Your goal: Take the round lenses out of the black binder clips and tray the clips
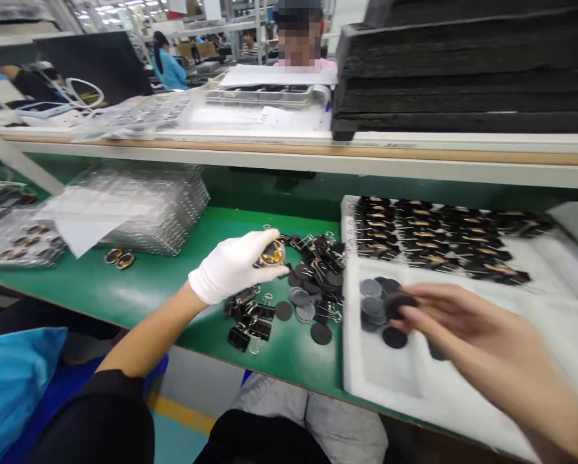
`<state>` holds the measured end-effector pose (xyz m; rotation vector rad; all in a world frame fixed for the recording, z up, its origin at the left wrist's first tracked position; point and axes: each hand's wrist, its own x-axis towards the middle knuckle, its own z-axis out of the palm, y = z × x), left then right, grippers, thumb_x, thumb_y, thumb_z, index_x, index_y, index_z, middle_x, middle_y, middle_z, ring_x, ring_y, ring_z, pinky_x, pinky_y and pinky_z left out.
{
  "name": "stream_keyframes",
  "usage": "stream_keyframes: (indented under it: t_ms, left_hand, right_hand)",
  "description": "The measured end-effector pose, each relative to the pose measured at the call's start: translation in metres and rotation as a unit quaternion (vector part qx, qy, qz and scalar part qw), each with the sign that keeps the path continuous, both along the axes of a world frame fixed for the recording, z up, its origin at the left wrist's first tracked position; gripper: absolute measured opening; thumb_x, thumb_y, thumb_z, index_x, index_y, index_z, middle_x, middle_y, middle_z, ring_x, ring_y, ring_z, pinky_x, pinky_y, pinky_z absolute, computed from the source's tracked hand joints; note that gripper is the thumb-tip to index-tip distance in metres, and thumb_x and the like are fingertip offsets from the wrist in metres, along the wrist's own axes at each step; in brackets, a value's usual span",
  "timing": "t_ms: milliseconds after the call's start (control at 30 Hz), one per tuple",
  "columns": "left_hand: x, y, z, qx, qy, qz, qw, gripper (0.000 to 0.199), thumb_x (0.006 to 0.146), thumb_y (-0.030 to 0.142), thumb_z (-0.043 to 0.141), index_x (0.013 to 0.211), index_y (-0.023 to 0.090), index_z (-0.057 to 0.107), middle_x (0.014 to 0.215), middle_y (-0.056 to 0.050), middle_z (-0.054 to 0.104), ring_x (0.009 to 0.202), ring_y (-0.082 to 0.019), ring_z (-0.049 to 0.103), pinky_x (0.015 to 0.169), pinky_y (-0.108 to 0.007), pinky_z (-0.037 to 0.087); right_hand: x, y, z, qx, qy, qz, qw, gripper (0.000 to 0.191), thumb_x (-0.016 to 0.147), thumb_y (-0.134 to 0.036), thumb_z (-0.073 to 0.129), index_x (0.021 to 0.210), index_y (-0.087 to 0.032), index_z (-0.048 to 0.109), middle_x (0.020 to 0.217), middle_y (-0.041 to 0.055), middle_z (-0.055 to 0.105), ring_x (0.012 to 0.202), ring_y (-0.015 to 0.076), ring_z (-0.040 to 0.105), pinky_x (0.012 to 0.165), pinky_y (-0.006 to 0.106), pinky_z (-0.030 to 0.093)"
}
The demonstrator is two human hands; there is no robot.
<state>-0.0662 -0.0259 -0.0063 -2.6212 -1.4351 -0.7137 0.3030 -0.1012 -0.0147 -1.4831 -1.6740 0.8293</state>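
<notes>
My left hand [235,265], in a white glove, holds a small round part [272,253] with a gold and dark face between thumb and fingers, above the green table [192,328]. Bare and slightly blurred, my right hand [443,316] pinches a black disc [397,305] over the white foam tray [356,361]. Dark and grey discs [373,308] lie in the tray beside my right fingertips. Between the hands, black binder clips [320,254] are heaped with more discs [304,298]. Another group of clips [250,319] lies below my left hand.
Rows of clipped parts [424,235] fill the tray's back. Stacked clear trays [148,206] and two round parts [119,258] are at left. A shelf edge [289,158] crosses above the table, bearing black foam blocks [462,77]. A person [301,38] is behind it.
</notes>
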Motion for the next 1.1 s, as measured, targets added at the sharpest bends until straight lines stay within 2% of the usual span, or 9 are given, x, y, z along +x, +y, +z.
stream_keyframes:
  t_ms: [67,167,367,433,533,667,800,900,1100]
  left_hand:
    - [0.036,0.005,0.011,-0.028,-0.004,-0.073,0.997,0.063,0.091,0.066,0.067,0.135,0.021,0.062,0.123,-0.01,0.077,0.107,-0.025,0.076,0.091,-0.034,0.061]
    - [0.071,0.01,0.021,-0.083,-0.039,-0.167,0.982,0.058,0.087,0.062,0.075,0.126,0.021,0.065,0.11,-0.005,0.079,0.095,-0.022,0.077,0.083,-0.03,0.06]
    - [0.087,0.018,0.016,-0.137,-0.073,-0.219,0.963,0.037,0.091,0.049,0.074,0.113,0.021,0.066,0.097,-0.001,0.076,0.086,-0.017,0.074,0.075,-0.027,0.055]
    - [0.088,0.02,0.009,-0.126,-0.055,-0.214,0.967,0.037,0.094,0.048,0.07,0.117,0.02,0.064,0.098,-0.002,0.076,0.086,-0.017,0.073,0.073,-0.027,0.054]
    - [0.089,0.024,0.001,-0.075,0.006,-0.228,0.971,0.048,0.098,0.058,0.061,0.123,0.017,0.062,0.099,-0.005,0.076,0.082,-0.019,0.073,0.069,-0.03,0.051]
    - [0.082,0.035,0.007,-0.006,0.064,-0.246,0.967,0.07,0.095,0.073,0.052,0.136,0.015,0.058,0.09,-0.005,0.075,0.072,-0.02,0.071,0.065,-0.032,0.048]
    - [0.072,0.046,0.017,-0.046,0.046,-0.163,0.985,0.058,0.101,0.066,0.05,0.135,0.02,0.06,0.102,-0.005,0.076,0.08,-0.017,0.072,0.07,-0.029,0.048]
    - [0.075,0.047,0.01,-0.04,0.141,-0.086,0.986,0.045,0.105,0.057,0.045,0.115,0.021,0.07,0.096,-0.006,0.075,0.076,-0.02,0.071,0.062,-0.031,0.04]
    - [0.092,0.043,-0.016,-0.151,0.175,0.027,0.973,0.058,0.103,0.064,0.039,0.072,0.019,0.059,0.061,-0.003,0.058,0.058,-0.019,0.056,0.056,-0.031,0.018]
  right_hand:
    - [-0.034,0.014,0.009,0.088,0.083,0.018,0.993,0.016,0.086,-0.05,0.078,0.101,-0.047,0.074,0.088,0.0035,0.081,0.075,0.0353,0.08,0.069,0.056,0.072]
    - [-0.058,0.035,0.012,0.272,0.011,0.089,0.958,0.027,0.094,-0.026,0.07,0.108,-0.047,0.077,0.109,0.0004,0.081,0.098,0.0312,0.08,0.088,0.057,0.069]
    - [-0.053,0.049,-0.014,0.419,-0.054,0.195,0.885,0.059,0.09,0.001,0.064,0.138,-0.032,0.07,0.135,0.0071,0.074,0.129,0.0306,0.069,0.102,0.052,0.064]
    - [-0.058,0.049,-0.019,0.368,0.017,0.155,0.917,0.052,0.089,-0.001,0.066,0.133,-0.028,0.072,0.139,0.0113,0.07,0.13,0.0307,0.067,0.101,0.05,0.064]
    - [-0.068,0.05,-0.019,0.105,0.18,0.083,0.974,0.041,0.089,-0.019,0.076,0.129,-0.026,0.073,0.127,0.0121,0.075,0.109,0.0261,0.076,0.085,0.04,0.068]
    - [-0.065,0.06,-0.016,-0.189,0.348,0.051,0.917,0.034,0.078,-0.036,0.091,0.107,-0.022,0.08,0.092,0.0061,0.081,0.075,0.016,0.075,0.071,0.026,0.066]
    - [-0.05,0.069,-0.011,-0.23,0.475,-0.011,0.849,0.03,0.074,-0.036,0.095,0.099,-0.024,0.084,0.094,0.0019,0.081,0.077,0.0085,0.072,0.072,0.013,0.062]
    - [-0.043,0.072,-0.006,-0.233,0.526,-0.045,0.816,0.028,0.069,-0.03,0.098,0.093,-0.025,0.084,0.097,-0.0003,0.08,0.083,0.0084,0.072,0.077,0.011,0.062]
    - [-0.041,0.069,-0.004,-0.246,0.519,-0.038,0.818,0.021,0.073,-0.029,0.095,0.089,-0.023,0.083,0.098,0.0005,0.078,0.087,0.0104,0.072,0.08,0.014,0.063]
